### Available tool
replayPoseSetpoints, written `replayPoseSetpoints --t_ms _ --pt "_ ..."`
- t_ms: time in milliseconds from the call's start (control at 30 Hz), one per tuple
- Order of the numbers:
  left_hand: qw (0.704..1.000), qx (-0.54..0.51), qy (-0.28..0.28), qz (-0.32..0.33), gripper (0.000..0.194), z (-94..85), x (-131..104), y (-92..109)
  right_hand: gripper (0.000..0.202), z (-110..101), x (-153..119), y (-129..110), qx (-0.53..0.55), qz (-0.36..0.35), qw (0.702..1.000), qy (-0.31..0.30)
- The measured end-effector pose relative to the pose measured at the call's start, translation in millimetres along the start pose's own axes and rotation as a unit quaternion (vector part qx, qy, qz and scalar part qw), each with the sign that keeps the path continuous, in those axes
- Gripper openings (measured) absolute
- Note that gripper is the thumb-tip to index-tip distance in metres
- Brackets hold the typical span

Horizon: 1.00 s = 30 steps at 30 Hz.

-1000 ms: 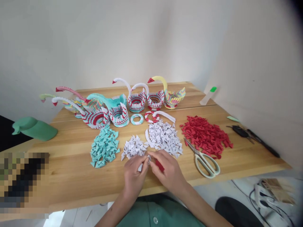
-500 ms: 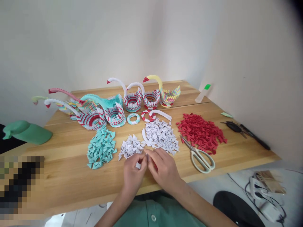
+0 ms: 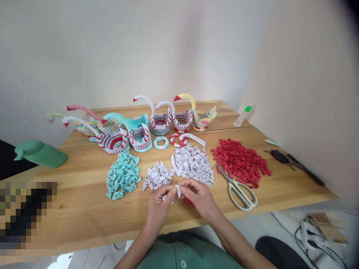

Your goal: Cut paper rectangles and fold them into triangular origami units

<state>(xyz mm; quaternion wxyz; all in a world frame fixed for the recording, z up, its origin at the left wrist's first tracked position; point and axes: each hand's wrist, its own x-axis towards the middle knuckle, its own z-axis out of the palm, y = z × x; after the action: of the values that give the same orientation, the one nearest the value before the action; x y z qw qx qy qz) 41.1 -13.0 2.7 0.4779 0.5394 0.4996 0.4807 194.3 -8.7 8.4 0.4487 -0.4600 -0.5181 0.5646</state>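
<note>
Between my fingertips is a small white folded paper triangle [image 3: 178,191], pinched from both sides. My left hand [image 3: 160,200] grips it with thumb and forefinger; my right hand [image 3: 199,196] holds its other side the same way. Something red [image 3: 188,201] lies on the table partly under my right hand, mostly hidden. Just beyond my hands are a small pile of white paper triangles [image 3: 158,175] and a larger white pile [image 3: 194,162]. Teal paper triangles [image 3: 123,175] lie to the left, red ones [image 3: 241,158] to the right.
Scissors [image 3: 241,194] lie right of my hands. Several folded-paper swans [image 3: 140,138] stand along the back, with a teal-and-white ring [image 3: 160,142] before them. A green bottle-like object [image 3: 42,154] lies at left; keys [image 3: 280,157] and a black pen-like stick [image 3: 308,173] lie at right.
My hands have opened up a little around the white paper triangle, which now shows between the fingertips. The whole view has shifted slightly.
</note>
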Motion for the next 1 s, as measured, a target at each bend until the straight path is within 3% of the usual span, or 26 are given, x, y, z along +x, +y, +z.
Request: replayPoseSetpoints --t_ms 200,533,767,1000 --pt "1.000 -0.016 -0.002 0.009 0.025 0.5 -2.8 -1.7 0.025 0.0 -1.6 -1.1 -0.020 -0.009 1.000 0.006" --pt "0.989 0.121 0.013 0.082 0.026 -3.4 -9.0 3.6 0.016 1.6 -4.6 -3.4 -0.071 -0.047 0.996 0.003" --pt "0.997 -0.062 -0.013 -0.032 0.033 2.0 -2.1 -1.1 0.024 3.3 -4.6 -4.6 -0.073 -0.027 0.997 0.008" --pt "0.999 -0.040 -0.018 -0.007 0.029 -1.5 -3.1 -7.8 0.018 2.3 -4.6 -0.6 -0.092 -0.047 0.994 0.021"
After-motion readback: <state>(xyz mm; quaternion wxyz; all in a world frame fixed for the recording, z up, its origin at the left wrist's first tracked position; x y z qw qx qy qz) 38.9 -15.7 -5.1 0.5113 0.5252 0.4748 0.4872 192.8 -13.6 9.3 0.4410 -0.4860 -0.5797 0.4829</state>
